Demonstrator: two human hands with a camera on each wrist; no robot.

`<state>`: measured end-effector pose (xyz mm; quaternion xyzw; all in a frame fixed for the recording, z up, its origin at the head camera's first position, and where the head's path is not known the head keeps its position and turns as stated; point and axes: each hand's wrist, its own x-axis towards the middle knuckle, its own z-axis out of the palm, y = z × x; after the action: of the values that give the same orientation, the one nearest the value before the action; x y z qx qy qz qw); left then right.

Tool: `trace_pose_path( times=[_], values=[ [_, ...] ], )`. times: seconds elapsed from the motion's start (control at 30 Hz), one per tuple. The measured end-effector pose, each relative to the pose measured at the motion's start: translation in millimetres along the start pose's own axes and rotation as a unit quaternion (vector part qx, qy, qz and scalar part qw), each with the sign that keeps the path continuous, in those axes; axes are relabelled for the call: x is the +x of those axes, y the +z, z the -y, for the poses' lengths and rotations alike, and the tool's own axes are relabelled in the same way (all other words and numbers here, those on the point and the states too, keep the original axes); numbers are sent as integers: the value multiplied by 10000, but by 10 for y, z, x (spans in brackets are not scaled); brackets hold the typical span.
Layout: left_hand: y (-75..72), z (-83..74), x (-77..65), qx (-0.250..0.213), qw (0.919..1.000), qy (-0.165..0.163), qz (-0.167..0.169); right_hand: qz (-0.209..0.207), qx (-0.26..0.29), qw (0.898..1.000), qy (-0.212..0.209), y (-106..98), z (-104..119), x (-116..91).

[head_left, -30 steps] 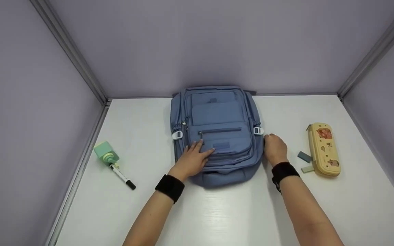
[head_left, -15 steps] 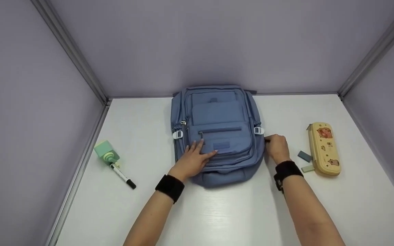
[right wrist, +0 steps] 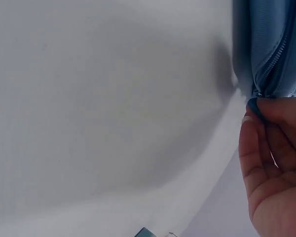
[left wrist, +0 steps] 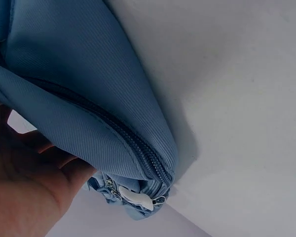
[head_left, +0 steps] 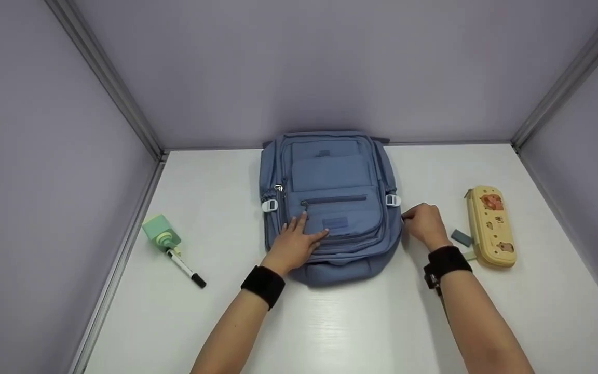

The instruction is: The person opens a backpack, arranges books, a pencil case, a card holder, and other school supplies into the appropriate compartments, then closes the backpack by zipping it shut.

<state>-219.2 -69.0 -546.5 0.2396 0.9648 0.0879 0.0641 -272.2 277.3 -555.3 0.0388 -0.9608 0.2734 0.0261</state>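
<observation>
A blue backpack (head_left: 338, 171) lies front side up against the back wall. My left hand (head_left: 289, 248) rests with spread fingers on its lower front pocket, beside a small zipper (head_left: 335, 199). In the left wrist view, the left palm (left wrist: 27, 197) is at the bag's side, near a zipper track (left wrist: 108, 121). At the bag's lower right side, my right hand (head_left: 426, 226) pinches a small blue zipper pull (right wrist: 255, 107) between thumb and fingertips. A side zipper (right wrist: 276, 59) runs up to that spot. Much of the pull is hidden by the fingers.
To the right lie a yellow pencil case (head_left: 492, 226), a dark teal block (head_left: 462, 238) and a pale green block (head_left: 469, 255), partly behind the right wrist. A green bottle-like item (head_left: 161, 231) and a black-capped white marker (head_left: 187, 268) lie at left. Walls bound the table.
My right hand has shifted a little to the right, away from the bag's side, with a dark bit showing between fingers and bag. The left hand stays nearly in place on the pocket.
</observation>
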Motion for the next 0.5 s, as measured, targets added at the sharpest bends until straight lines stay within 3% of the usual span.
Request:
trace_pose_path(
  times=[0.23,0.5],
  values=[
    [30,-6,4,134,9999,-28,-17,656,-263,9969,340,-133,56,-59],
    [44,-5,9,121,9999,-57,-53,1304,-294,9907,253,-259,135,-140]
  ],
)
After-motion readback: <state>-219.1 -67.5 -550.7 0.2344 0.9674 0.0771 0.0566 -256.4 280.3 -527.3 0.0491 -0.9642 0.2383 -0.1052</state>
